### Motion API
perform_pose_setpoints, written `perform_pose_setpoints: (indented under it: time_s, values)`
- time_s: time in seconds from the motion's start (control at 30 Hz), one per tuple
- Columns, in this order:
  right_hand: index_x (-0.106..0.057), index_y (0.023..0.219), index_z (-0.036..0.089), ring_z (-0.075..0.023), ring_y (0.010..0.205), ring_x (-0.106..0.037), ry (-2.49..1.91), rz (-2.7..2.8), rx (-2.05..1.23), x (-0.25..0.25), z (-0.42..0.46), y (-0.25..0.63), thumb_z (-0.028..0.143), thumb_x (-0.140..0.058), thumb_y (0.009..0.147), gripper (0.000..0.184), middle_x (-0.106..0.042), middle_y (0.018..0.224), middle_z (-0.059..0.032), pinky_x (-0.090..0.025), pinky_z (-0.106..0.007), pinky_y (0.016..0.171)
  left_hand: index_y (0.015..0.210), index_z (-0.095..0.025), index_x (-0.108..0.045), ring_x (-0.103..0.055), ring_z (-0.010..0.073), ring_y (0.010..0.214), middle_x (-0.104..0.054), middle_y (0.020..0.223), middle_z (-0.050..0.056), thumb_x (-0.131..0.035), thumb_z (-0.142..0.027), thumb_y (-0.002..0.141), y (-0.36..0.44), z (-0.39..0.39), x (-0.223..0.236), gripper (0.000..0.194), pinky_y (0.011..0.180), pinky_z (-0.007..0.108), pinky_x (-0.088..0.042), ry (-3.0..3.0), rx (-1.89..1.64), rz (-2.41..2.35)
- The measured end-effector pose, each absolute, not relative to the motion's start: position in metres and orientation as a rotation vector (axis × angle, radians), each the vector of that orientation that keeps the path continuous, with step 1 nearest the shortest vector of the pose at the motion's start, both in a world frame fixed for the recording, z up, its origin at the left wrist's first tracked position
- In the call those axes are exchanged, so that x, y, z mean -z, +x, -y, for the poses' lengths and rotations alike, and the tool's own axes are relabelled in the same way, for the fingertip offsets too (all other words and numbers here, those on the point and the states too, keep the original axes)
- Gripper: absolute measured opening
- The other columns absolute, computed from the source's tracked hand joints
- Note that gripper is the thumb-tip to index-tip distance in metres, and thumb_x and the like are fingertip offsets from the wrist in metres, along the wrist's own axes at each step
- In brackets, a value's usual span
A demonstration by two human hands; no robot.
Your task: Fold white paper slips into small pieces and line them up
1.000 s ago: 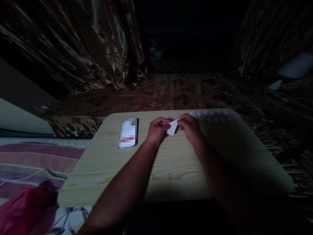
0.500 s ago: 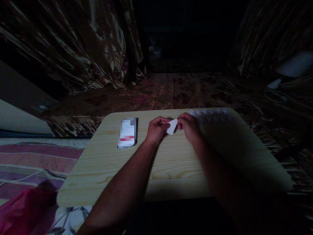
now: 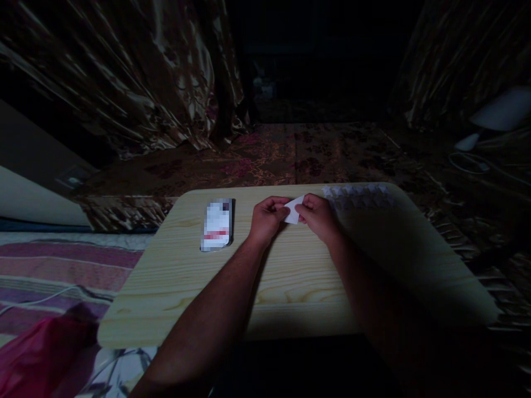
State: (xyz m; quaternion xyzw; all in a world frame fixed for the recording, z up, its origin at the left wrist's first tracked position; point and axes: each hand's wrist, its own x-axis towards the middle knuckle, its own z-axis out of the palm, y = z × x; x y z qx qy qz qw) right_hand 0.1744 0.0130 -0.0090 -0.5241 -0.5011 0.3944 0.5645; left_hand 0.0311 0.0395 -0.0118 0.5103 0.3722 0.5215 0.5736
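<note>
A small folded piece of white paper (image 3: 292,211) is held between both hands above the far half of the wooden table (image 3: 298,276). My left hand (image 3: 267,218) pinches its left side, thumb on top. On the paper's right side, my right hand (image 3: 318,214) grips with thumb and fingers. Just beyond my right hand, several small folded white paper pieces (image 3: 359,194) stand in rows near the table's far right edge. The fingers under the paper are partly hidden.
A phone-like flat object (image 3: 216,225), its face pixelated, lies on the table's left. A striped bedspread (image 3: 62,265) and red cloth (image 3: 41,354) are at the left. Behind the table is a patterned cover (image 3: 265,155); a white lamp (image 3: 504,110) stands at the right.
My right hand has shifted from the paper's upper tip down onto its right side, the thumb now lying across it. My left hand keeps its pinch in nearly the same place.
</note>
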Motion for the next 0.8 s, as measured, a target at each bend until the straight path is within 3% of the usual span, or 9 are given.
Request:
perform_pose_setpoints:
  time_s: [0.4, 0.8]
  values:
    - [-0.068, 0.087, 0.018, -0.0091, 0.049, -0.052, -1.090, 1.320, -0.971, 0.0062, -0.0100, 0.1750, 0.027, -0.061, 0.075, 0.016, -0.061, 0.057, 0.0031, -0.039, -0.020, 0.047, 0.073, -0.015, -0.070, -0.054, 0.0106, 0.053, -0.064, 0.060, 0.000, -0.071, -0.013, 0.058, 0.0300, -0.0434, 0.0128, 0.015, 0.054, 0.023, -0.041, 1.043, -1.270, -0.851]
    - [-0.071, 0.074, 0.018, -0.0113, 0.051, -0.056, -1.029, 1.267, -1.067, 0.0122, -0.0130, 0.1800, 0.019, -0.059, 0.068, 0.014, -0.063, 0.056, 0.0013, -0.045, -0.024, 0.052, 0.070, -0.014, -0.068, -0.056, 0.0121, 0.055, -0.065, 0.061, 0.001, -0.071, -0.012, 0.057, 0.0287, -0.0432, 0.0122, 0.014, 0.056, 0.025, -0.041, 0.964, -1.224, -0.765]
